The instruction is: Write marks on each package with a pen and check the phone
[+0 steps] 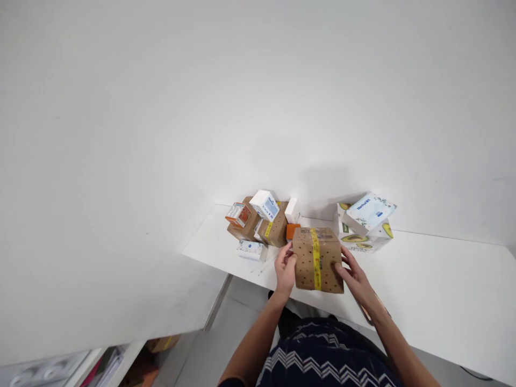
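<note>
1. The perforated cardboard box (317,259) with a yellow tape band (315,257) stands at the near edge of the white table (435,290), directly in front of the person and between both hands.
2. The left hand (285,267) presses against the box's left face, fingers (291,252) curled and lightly spread on the cardboard.
3. The right hand (353,274) lies flat against the right lower corner, fingers spread along the side; neither hand pinches anything, they clamp the box between the palms.
4. Behind the box, touching or just beside it, sits a small orange box (292,231), then a cluster of brown cartons (274,230) topped with a white-and-blue packet (266,204) and an orange-and-white packet (238,214).
5. An avocado-print box (365,239) carrying a pale blue packet (371,210) stands to the right, near but apart.
6. To handle the box well, judging from this grip, even pressure from both sides seems wise, with the fingers kept low so the carton does not tip.
7. Any move back should be careful, since the orange box is close behind and could be knocked.
</note>
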A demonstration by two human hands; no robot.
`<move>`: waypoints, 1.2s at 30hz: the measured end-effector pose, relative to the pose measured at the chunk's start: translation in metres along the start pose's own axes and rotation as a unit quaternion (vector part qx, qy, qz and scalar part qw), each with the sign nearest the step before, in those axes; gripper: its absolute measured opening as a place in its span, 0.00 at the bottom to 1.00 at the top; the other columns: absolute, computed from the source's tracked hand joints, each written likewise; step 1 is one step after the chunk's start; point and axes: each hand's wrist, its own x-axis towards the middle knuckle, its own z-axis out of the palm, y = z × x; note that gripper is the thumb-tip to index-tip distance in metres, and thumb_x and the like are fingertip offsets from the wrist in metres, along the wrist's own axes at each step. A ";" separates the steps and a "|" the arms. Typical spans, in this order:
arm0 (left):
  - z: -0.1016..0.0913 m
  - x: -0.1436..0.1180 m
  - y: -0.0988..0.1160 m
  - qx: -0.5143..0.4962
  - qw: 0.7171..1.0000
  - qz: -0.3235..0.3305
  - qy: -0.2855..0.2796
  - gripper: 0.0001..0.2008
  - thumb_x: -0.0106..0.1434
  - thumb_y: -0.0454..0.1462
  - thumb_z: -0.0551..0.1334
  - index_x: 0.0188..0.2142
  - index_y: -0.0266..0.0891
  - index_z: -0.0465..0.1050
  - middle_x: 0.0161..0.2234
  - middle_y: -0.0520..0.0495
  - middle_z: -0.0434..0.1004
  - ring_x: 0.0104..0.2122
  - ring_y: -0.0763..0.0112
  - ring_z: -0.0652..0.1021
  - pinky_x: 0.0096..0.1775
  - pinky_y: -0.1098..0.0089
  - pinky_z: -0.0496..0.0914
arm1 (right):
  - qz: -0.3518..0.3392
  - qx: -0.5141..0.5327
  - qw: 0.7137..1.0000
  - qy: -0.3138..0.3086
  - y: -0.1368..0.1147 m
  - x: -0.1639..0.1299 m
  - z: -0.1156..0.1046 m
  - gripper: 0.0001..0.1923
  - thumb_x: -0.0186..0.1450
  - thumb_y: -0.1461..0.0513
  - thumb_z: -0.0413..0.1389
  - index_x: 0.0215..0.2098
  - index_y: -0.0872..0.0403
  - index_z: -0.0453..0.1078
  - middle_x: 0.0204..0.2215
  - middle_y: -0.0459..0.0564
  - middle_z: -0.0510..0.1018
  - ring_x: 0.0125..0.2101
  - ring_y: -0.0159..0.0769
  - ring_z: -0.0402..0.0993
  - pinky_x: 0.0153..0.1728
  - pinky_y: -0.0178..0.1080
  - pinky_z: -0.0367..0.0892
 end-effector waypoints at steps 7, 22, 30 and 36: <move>-0.010 0.009 -0.018 -0.047 0.993 -0.108 -0.033 0.17 0.55 0.41 0.62 0.42 0.38 0.79 0.45 0.42 0.80 0.48 0.60 0.77 0.51 0.61 0.69 | 0.074 0.041 0.996 0.004 0.030 0.002 0.005 0.35 0.64 0.44 0.52 0.67 0.40 0.53 0.66 0.47 0.59 0.59 0.46 0.63 0.54 0.44 0.67; -0.048 -0.013 -0.116 -0.023 0.951 -0.302 -0.062 0.15 0.49 0.40 0.64 0.35 0.36 0.80 0.33 0.44 0.81 0.30 0.66 0.78 0.36 0.65 0.72 | 0.155 -0.052 0.967 -0.197 0.097 -0.007 0.000 0.45 0.53 0.47 0.63 0.64 0.55 0.59 0.64 0.61 0.62 0.57 0.51 0.67 0.54 0.50 0.65; -0.049 -0.017 -0.094 -0.006 0.939 -0.316 -0.139 0.14 0.48 0.36 0.63 0.34 0.36 0.80 0.24 0.49 0.77 0.22 0.75 0.72 0.31 0.71 0.66 | 0.082 -0.188 0.971 -0.122 0.082 0.003 -0.002 0.34 0.57 0.51 0.56 0.60 0.53 0.64 0.48 0.56 0.78 0.41 0.46 0.77 0.44 0.48 0.71; -0.042 -0.007 -0.074 0.028 0.948 -0.292 -0.123 0.14 0.54 0.45 0.62 0.32 0.36 0.79 0.26 0.48 0.76 0.24 0.76 0.71 0.30 0.72 0.63 | 0.065 -0.179 0.981 -0.047 0.065 0.022 -0.002 0.30 0.59 0.47 0.54 0.54 0.54 0.70 0.43 0.56 0.79 0.37 0.44 0.76 0.40 0.45 0.71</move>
